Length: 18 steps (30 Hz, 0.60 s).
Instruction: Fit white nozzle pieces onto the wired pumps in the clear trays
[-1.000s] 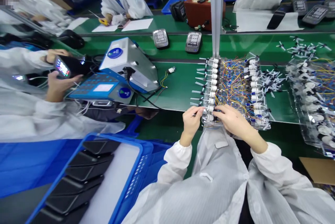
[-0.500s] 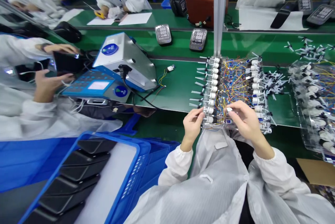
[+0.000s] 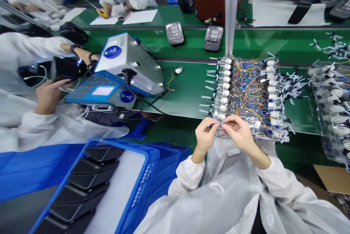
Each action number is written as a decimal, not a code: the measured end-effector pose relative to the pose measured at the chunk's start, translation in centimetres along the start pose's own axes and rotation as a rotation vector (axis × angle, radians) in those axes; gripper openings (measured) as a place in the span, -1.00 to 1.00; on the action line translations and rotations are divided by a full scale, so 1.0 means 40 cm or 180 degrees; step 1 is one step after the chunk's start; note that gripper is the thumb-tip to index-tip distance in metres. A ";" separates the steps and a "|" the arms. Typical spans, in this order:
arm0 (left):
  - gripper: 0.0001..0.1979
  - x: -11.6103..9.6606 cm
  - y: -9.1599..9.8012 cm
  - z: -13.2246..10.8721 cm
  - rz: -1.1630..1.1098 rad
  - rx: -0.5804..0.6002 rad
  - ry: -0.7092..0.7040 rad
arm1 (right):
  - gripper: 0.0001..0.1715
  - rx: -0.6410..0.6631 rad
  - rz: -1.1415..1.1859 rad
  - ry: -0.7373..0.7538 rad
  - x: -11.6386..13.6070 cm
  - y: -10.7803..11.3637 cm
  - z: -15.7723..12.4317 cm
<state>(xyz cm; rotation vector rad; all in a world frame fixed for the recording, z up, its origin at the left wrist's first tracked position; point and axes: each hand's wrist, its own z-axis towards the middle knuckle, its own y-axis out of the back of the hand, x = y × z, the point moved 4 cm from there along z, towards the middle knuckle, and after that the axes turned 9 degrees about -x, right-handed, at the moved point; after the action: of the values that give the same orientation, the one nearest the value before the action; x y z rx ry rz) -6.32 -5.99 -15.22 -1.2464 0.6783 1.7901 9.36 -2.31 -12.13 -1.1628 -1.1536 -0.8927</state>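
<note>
Close pinch on a wired part [image 3: 219, 126] at the near edge of the clear tray [image 3: 283, 138]

The left hand [image 3: 205, 136] and right hand [image 3: 240, 133] are curled nearly shut, fingertips meeting on the part, which they partly hide. This looks like fine work on one part, calling for a steady grip. The tray lies right of centre on the green bench [image 3: 188, 95]; digital monitors [image 3: 213, 38] stand at upper centre, and a blue crate [image 3: 120, 142] sits lower left.

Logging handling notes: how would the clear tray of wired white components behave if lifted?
The clear plastic tray looks thin, so it probably feels light and flexes. The coloured wires seem floppy and apt to snag. The white components might shift if tilted.
</note>
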 end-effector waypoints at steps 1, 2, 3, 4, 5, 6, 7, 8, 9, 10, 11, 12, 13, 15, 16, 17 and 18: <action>-0.90 0.000 -0.001 -0.003 -0.0003 -0.0025 -0.0003 | -0.76 -0.0019 0.0051 -0.0001 -0.002 0.000 -0.001; -0.91 0.000 -0.002 -0.005 -0.0010 -0.0043 -0.0005 | -0.77 -0.0024 0.0086 0.0028 -0.002 0.000 -0.002; -0.91 -0.001 -0.003 -0.007 -0.0018 -0.0057 -0.0010 | -0.78 -0.0017 0.0098 0.0069 -0.001 -0.001 -0.002; -0.92 -0.002 -0.004 -0.009 -0.0019 -0.0068 -0.0018 | -0.78 -0.0001 0.0091 0.0097 0.000 -0.002 -0.002; -0.92 -0.003 -0.005 -0.010 -0.0007 -0.0076 -0.0028 | -0.78 0.0013 0.0068 0.0105 0.001 -0.002 -0.002; -0.91 -0.003 -0.005 -0.012 0.0014 -0.0083 -0.0034 | -0.77 0.0024 0.0037 0.0097 0.002 -0.003 -0.002; -0.90 -0.004 -0.006 -0.013 0.0039 -0.0093 -0.0034 | -0.77 0.0036 -0.0003 0.0087 0.002 -0.004 -0.002; -0.89 -0.005 -0.006 -0.015 0.0054 -0.0110 -0.0027 | -0.77 0.0046 -0.0052 0.0095 0.003 -0.004 -0.003; -0.88 -0.005 -0.006 -0.017 0.0053 -0.0139 -0.0016 | -0.77 0.0055 -0.0121 0.0136 0.004 -0.005 -0.004; -0.88 -0.005 -0.005 -0.019 0.0037 -0.0169 -0.0001 | -0.79 0.0057 -0.0217 0.0214 0.006 -0.005 -0.005; -0.89 -0.004 -0.005 -0.021 0.0014 -0.0198 0.0014 | -0.80 0.0048 -0.0332 0.0322 0.009 -0.005 -0.007; -0.89 -0.004 -0.004 -0.022 -0.0002 -0.0219 0.0022 | -0.81 0.0032 -0.0453 0.0441 0.012 -0.005 -0.008; -0.90 -0.003 -0.003 -0.023 -0.0004 -0.0222 0.0018 | -0.82 0.0012 -0.0573 0.0555 0.014 -0.004 -0.009; -0.93 -0.002 0.000 -0.024 0.0041 -0.0173 -0.0036 | -0.85 -0.0004 -0.0791 0.0756 0.020 -0.001 -0.010; -0.94 -0.002 0.003 -0.023 0.0084 -0.0131 -0.0076 | -0.86 0.0004 -0.0887 0.0847 0.023 0.000 -0.010; -0.95 -0.002 0.006 -0.022 0.0135 -0.0085 -0.0121 | -0.87 0.0032 -0.0979 0.0939 0.027 0.002 -0.010; -0.96 -0.002 0.009 -0.021 0.0188 -0.0031 -0.0168 | -0.88 0.0083 -0.1068 0.1028 0.030 0.003 -0.010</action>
<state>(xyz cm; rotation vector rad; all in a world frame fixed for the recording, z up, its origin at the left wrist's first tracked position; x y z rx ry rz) -6.20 -6.86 -15.46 -1.1923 0.6837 1.8700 9.82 -2.62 -10.97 -0.7770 -1.1033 -1.2664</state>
